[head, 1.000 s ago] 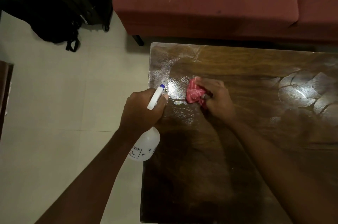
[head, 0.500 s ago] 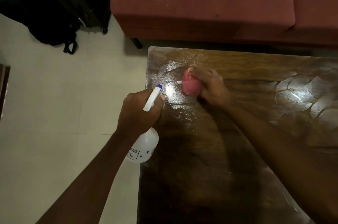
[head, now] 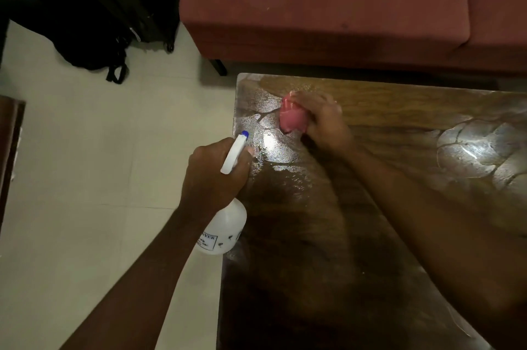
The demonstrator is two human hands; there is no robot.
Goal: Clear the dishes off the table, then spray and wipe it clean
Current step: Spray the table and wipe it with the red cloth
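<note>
My right-hand fingers [head: 312,98] were curled over a bunched pink cloth [head: 293,118] and pressed it to the tabletop [head: 313,264]. The right hand [head: 328,127] was blurred, which I took for wiping motion. One second before, the cloth sat further from the far edge, in the middle of the wet patch. By this moment it had travelled toward the far-left corner, and the wet sheen [head: 273,147] lay open on its near side.

My left-hand fingers [head: 248,150] were wrapped round the neck of a white spray bottle [head: 225,232], one fingertip by the trigger. The blue-tipped nozzle [head: 244,134] pointed at the wet patch. The left hand [head: 214,175] held its station at the tabletop's left edge throughout, the bottle body hanging just outside that edge. Whether the trigger was squeezed, I could not tell.

No dishes showed on the part of the tabletop in view. Judgement: clearing was done and the wipe was under way at the far-left corner. Filmy smears [head: 473,150] remained toward the right edge, and the near part looked dark and dry, so most of the surface appeared still to be covered.
</note>
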